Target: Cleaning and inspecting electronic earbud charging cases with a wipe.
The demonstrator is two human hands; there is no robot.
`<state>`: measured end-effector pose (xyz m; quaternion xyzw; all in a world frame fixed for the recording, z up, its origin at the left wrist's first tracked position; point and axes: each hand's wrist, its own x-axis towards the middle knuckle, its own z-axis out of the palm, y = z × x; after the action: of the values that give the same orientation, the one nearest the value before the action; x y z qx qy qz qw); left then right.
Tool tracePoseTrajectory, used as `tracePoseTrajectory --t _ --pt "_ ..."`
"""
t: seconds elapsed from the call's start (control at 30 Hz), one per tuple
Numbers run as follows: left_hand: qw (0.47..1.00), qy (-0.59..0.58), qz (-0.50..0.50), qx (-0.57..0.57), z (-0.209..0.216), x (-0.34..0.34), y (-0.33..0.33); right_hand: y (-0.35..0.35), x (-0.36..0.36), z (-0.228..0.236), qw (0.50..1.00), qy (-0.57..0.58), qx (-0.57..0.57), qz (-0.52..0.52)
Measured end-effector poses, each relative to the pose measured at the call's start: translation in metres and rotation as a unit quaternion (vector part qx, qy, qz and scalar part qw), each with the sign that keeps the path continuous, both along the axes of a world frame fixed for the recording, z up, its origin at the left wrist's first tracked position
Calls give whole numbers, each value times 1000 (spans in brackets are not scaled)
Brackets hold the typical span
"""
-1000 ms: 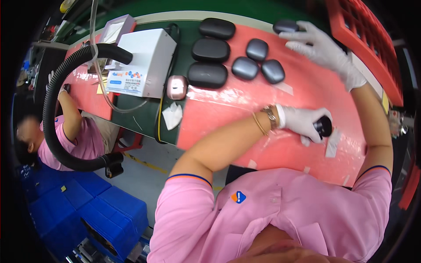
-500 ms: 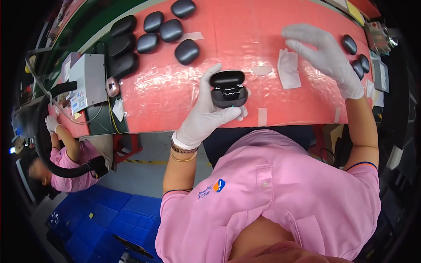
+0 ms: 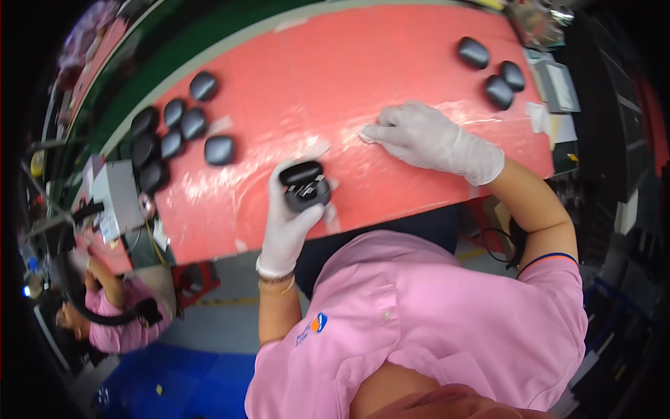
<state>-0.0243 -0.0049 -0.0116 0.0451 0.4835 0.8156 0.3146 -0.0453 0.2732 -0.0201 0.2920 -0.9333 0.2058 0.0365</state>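
Observation:
My gloved left hand [image 3: 285,216] holds a black earbud charging case [image 3: 307,197], fingers behind it and thumb at its lower front. The case's lid stands up, and shiny earbud shapes show inside, slightly blurred. To its right, my gloved right hand [image 3: 422,140] is low over the red table mat, fingers curled together. A bit of white cloth [image 3: 367,135] shows at its fingertips; the rest of the cloth is hidden by the hand.
Several dark closed cases [image 3: 220,149] lie on the red mat [image 3: 377,56] at the left, and three more cases [image 3: 499,92] at the far right. A grey box-shaped device [image 3: 120,197] stands at the left edge. Another person [image 3: 125,314] sits at the lower left.
My right hand has come down and left from above the mat and closed on the white cloth. The view has turned, so the table appears shifted. My left hand still holds the opened case.

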Motion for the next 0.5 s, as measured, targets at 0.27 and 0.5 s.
tracePoseTrajectory --t 0.27,0.5 --pt "982 72 115 -131 20 -42 -30 211 -70 107 842 208 62 -494" --pt "961 102 189 -173 18 -59 -35 298 -92 108 788 152 279 -528"
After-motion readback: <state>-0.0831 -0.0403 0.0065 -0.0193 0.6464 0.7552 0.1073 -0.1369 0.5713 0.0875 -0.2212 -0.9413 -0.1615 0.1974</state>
